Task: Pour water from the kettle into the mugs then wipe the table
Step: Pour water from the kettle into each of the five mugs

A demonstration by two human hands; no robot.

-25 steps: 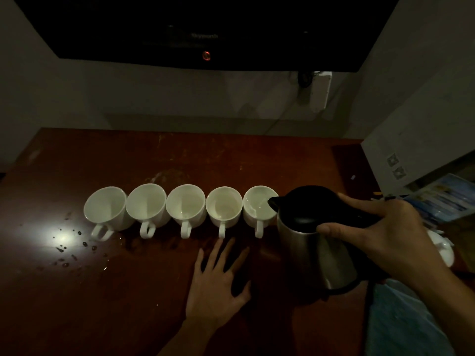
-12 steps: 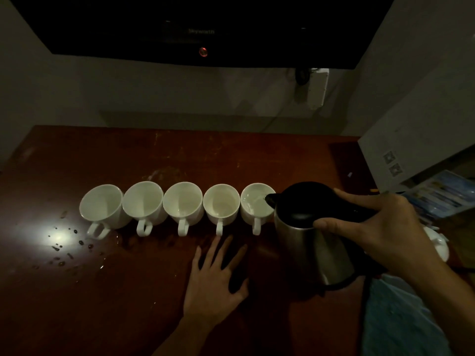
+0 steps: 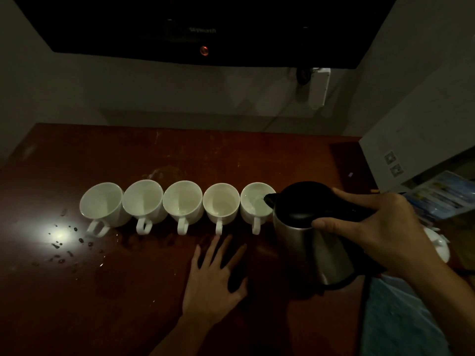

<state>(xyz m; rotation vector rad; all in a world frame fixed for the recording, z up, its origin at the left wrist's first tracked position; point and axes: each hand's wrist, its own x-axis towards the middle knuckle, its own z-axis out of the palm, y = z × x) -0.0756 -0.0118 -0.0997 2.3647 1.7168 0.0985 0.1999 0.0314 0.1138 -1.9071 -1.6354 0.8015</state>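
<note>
right hand (image 3: 380, 235) grips kettle (image 3: 311, 242) | spout over rightmost mug (image 3: 254, 205)

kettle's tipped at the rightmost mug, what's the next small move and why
Probably hold the tilt a moment: the kettle, gripped by the right hand, has its spout over the rightmost mug, where water shows. The next mug looks unfilled, so shift left afterwards.

We see our right hand (image 3: 380, 232) gripping the black handle of the steel kettle (image 3: 308, 237), tilted so its spout sits over the rim of the rightmost mug (image 3: 254, 204), which holds water. Four more white mugs (image 3: 144, 201) line up to its left on the brown desk (image 3: 180, 155). Our left hand (image 3: 213, 281) rests flat, fingers spread, near droplets (image 3: 59, 242).
</note>
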